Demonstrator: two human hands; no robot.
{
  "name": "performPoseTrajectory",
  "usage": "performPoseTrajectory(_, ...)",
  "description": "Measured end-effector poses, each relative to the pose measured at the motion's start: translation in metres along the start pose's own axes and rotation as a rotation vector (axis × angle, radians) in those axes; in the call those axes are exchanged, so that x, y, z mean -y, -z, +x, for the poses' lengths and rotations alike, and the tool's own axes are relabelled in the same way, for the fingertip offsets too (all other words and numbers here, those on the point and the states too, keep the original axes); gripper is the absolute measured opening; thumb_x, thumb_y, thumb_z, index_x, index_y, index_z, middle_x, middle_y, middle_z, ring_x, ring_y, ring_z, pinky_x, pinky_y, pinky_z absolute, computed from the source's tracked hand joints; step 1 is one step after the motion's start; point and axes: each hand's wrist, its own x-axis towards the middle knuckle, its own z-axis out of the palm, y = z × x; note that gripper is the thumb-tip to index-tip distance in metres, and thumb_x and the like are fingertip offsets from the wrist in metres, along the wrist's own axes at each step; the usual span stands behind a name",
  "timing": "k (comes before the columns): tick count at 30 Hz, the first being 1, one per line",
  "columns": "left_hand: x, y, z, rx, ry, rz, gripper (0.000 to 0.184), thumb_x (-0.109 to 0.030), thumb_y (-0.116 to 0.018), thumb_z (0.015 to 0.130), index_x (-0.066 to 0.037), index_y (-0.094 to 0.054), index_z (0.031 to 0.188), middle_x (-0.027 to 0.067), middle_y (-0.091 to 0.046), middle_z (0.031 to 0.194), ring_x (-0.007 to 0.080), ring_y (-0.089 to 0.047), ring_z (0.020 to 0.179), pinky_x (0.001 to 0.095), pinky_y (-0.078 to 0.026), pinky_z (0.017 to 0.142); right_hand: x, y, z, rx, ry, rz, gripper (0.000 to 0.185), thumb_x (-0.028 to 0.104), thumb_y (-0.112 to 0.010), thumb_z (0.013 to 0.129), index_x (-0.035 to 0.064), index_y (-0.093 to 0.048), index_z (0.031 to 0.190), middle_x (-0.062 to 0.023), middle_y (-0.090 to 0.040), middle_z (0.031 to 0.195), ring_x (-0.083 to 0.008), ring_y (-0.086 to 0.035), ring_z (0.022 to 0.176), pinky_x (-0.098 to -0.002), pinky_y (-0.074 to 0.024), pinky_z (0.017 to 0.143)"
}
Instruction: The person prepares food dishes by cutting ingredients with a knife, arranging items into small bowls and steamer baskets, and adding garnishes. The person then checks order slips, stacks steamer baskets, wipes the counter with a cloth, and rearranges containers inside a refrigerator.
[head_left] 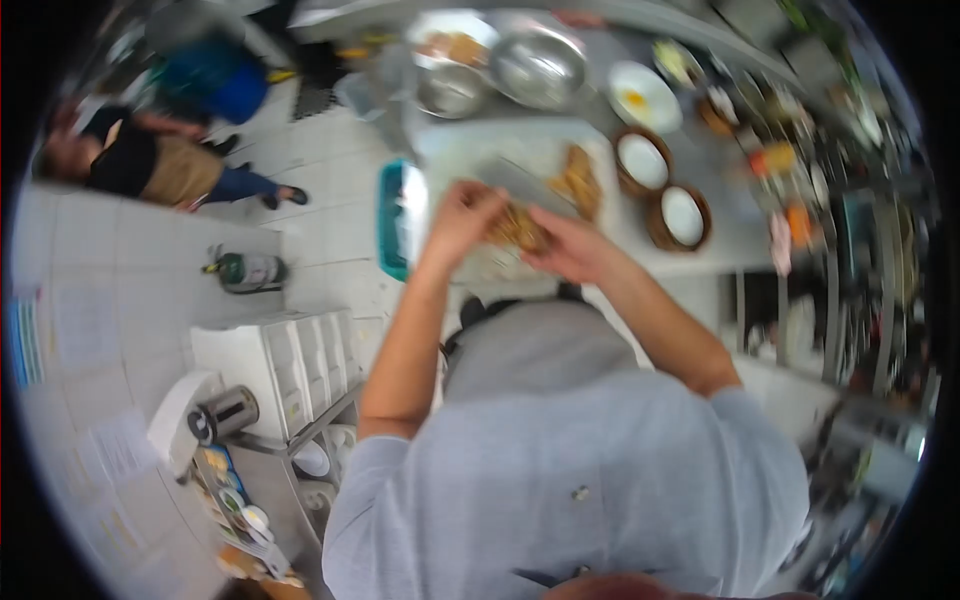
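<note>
At the near edge of the desk [735, 240], the person's two hands meet over a golden-brown piece of food [518, 229]. The left hand [463, 223] has its fingers pinched on one end, and the right hand [573, 250] grips the other. If either grip slackens, the lumpy piece could slip or crumble, I'd say, dropping bits on the white board [455, 150] underneath. Just beyond the hands lies a flat grey shape [515, 178], maybe a blade; blur keeps me from being sure. If it is one, a careless reach across could nick a knuckle. Past it rests a second brown piece [582, 182], near the board's right edge. Beside that edge stand two brown bowls [642, 160], white inside; a swinging elbow might knock them. Towards the far edge sits a large steel bowl [540, 68].
</note>
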Motion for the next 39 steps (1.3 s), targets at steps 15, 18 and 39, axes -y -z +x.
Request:
performPoseTrajectory(15,-0.018,-0.267,0.189,0.107,-0.578,0.586,0.04,-0.014,-0.089,0.089,-0.003,-0.066,0.118,0.0088,-0.075,0.107,0.0226,-0.071,0.104,0.0388,-0.057,0.093,0.23,0.256,-0.072,-0.206,0.761,-1.255,0.054,0.021,-0.076,0.104,0.0102,-0.059,0.154,-0.0123,-0.069,0.137,-0.0281,-0.07,0.117,-0.0398,-0.0591,0.097)
performPoseTrajectory(18,-0.012,-0.265,0.183,0.194,-0.394,0.947,0.042,-0.017,-0.089,0.085,-0.004,-0.072,0.121,0.0184,-0.077,0.115,0.0374,-0.073,0.106,0.0467,-0.057,0.098,0.232,0.276,-0.088,-0.165,0.805,-1.735,0.063,0.015,-0.076,0.1,0.016,-0.054,0.159,-0.0174,-0.061,0.151,-0.0411,-0.057,0.139,-0.0502,-0.0477,0.118)
performPoseTrajectory(39,0.002,-0.287,0.194,0.195,-0.739,1.418,0.009,-0.008,-0.074,0.095,-0.005,-0.078,0.102,0.015,-0.079,0.106,0.0382,-0.071,0.106,0.049,-0.058,0.096,0.241,0.296,-0.076,-0.373,0.761,-1.866,0.016,0.014,-0.064,0.108,0.0029,-0.073,0.115,-0.0177,-0.069,0.112,-0.0428,-0.069,0.103,-0.0517,-0.056,0.093)
